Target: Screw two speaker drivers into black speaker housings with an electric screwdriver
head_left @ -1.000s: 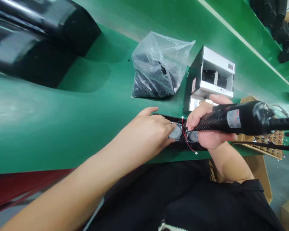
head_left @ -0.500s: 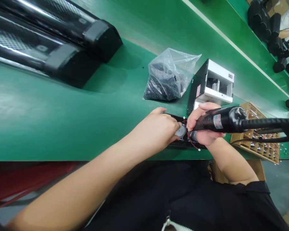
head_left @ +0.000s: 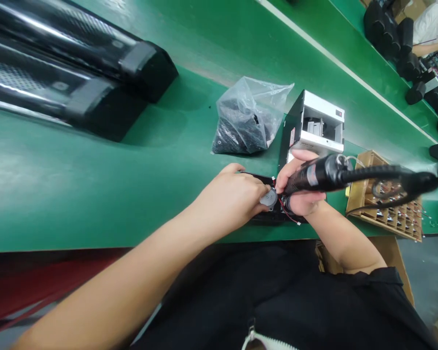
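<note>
A black electric screwdriver (head_left: 310, 176) is gripped in my right hand (head_left: 301, 201), its cord end tilted up to the right. Its tip points down into a long black housing (head_left: 273, 218) and is hidden by my fingers. In the housing sits a round grey speaker (head_left: 269, 199), with red and black wires (head_left: 286, 212) ending in small white plugs beside it. My left hand (head_left: 241, 194) is closed on the speaker, finger and thumb at its edge, other fingers over the housing's far side. The palm hides the housing's left part.
Behind the housing lie a clear plastic bag of small black parts (head_left: 243, 121) and a silver-and-black screw feeder (head_left: 313, 126). A divided cardboard box (head_left: 364, 194) with wired parts stands right. Two long black speaker bars (head_left: 106, 104) lie at left. A person (head_left: 428, 29) is across the bench.
The view has shifted slightly. The screwdriver's cord end has swung a little left and up, while both hands keep their places at the housing.
</note>
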Demonstrator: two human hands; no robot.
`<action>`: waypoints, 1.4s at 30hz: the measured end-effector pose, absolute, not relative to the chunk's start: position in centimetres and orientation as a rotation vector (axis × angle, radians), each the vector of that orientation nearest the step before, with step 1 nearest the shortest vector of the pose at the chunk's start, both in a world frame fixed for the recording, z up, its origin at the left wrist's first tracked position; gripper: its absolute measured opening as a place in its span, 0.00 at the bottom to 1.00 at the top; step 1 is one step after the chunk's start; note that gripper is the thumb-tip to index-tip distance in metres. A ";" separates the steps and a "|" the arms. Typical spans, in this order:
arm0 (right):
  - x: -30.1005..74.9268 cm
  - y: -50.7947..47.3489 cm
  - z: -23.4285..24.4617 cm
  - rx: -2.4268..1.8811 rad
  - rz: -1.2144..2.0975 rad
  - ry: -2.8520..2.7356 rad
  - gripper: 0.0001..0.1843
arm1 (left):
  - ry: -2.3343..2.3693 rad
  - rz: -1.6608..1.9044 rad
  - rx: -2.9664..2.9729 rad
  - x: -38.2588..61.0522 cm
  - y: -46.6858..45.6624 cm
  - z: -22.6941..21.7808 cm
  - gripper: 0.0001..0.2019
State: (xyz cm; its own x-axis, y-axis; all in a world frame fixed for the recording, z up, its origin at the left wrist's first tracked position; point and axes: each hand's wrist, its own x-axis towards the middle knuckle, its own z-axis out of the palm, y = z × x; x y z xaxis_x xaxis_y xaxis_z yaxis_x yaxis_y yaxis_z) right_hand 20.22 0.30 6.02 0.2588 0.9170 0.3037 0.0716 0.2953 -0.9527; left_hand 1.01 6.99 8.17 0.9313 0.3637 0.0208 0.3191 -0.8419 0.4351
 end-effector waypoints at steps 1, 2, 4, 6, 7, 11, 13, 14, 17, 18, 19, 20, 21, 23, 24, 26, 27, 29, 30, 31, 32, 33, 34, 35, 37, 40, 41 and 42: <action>20.2 0.4 6.7 -1.075 0.736 -1.151 0.55 | 0.494 0.152 2.653 0.9 7.0 8.1 0.06; 20.3 0.3 7.5 -1.032 0.692 -1.140 0.50 | 0.497 0.169 2.649 0.7 6.9 7.9 0.06; 20.7 -0.2 9.6 -0.966 0.604 -1.120 0.39 | 0.499 0.216 2.631 0.3 6.8 7.4 0.09; 21.8 -1.0 12.1 -0.936 0.493 -1.095 0.30 | 0.458 0.282 2.620 -0.4 6.6 6.6 0.12; 22.5 -1.4 13.4 -0.929 0.414 -1.073 0.29 | 0.426 0.330 2.618 -0.7 6.5 6.2 0.13; 25.9 -1.9 17.2 -0.934 0.113 -0.825 0.35 | 0.392 0.652 2.562 -2.4 5.7 5.0 0.14; 27.1 -1.5 17.7 -0.916 0.095 -0.737 0.36 | 0.468 0.781 2.500 -2.9 5.3 4.4 0.14; 27.4 -1.2 17.7 -0.903 0.112 -0.749 0.36 | 0.522 0.817 2.471 -3.1 5.1 4.1 0.14; 27.3 -0.1 16.8 -0.864 0.197 -0.955 0.32 | 0.666 0.829 2.383 -3.0 4.8 3.2 0.22; 27.0 0.2 16.4 -0.854 0.216 -1.024 0.30 | 0.697 0.809 2.351 -2.7 4.7 3.0 0.23; 26.7 0.6 16.0 -0.853 0.220 -1.076 0.29 | 0.714 0.785 2.320 -2.4 4.6 2.8 0.24; 26.4 1.0 15.7 -0.871 0.212 -1.107 0.29 | 0.722 0.761 2.295 -2.0 4.5 2.6 0.24; 26.1 1.3 15.4 -0.902 0.197 -1.120 0.30 | 0.723 0.742 2.278 -1.5 4.3 2.5 0.23; 25.6 1.9 15.0 -1.006 0.179 -1.124 0.33 | 0.705 0.738 2.271 -0.5 3.7 2.6 0.20; 25.5 2.1 14.9 -1.069 0.181 -1.123 0.36 | 0.689 0.757 2.276 -0.1 3.4 2.7 0.18; 25.3 2.4 14.8 -1.168 0.179 -1.101 0.41 | 0.661 0.829 2.293 0.4 2.9 2.9 0.15; 25.2 2.4 14.8 -1.205 0.176 -1.081 0.43 | 0.653 0.874 2.300 0.4 2.7 3.0 0.14; 25.2 2.5 14.9 -1.243 0.179 -1.033 0.46 | 0.631 0.943 2.315 0.1 2.7 3.2 0.11; 25.2 2.5 15.0 -1.239 0.192 -1.010 0.46 | 0.609 0.957 2.326 -0.3 2.7 3.2 0.10; 25.2 2.5 15.0 -1.223 0.217 -0.995 0.47 | 0.578 0.955 2.343 -0.7 2.9 3.1 0.10; 25.2 2.4 15.0 -1.197 0.239 -0.980 0.47 | 0.539 0.941 2.368 -1.1 3.0 3.1 0.11; 25.2 2.4 15.0 -1.171 0.253 -0.964 0.47 | 0.496 0.925 2.397 -1.4 3.2 3.0 0.12; 25.2 2.3 14.9 -1.153 0.257 -0.950 0.47 | 0.457 0.912 2.427 -1.7 3.3 2.9 0.13; 25.2 2.2 14.9 -1.150 0.256 -0.942 0.47 | 0.422 0.903 2.454 -1.9 3.3 2.8 0.14; 25.3 2.0 14.7 -1.184 0.248 -0.945 0.47 | 0.368 0.896 2.493 -2.0 3.2 2.6 0.14; 25.4 1.9 14.4 -1.239 0.268 -0.967 0.48 | 0.323 0.871 2.534 -1.6 2.8 2.2 0.13; 25.5 1.9 14.3 -1.229 0.274 -0.969 0.47 | 0.314 0.864 2.545 -1.5 2.7 2.1 0.13; 25.5 2.0 14.3 -1.202 0.284 -0.972 0.45 | 0.308 0.866 2.553 -1.4 2.7 2.0 0.13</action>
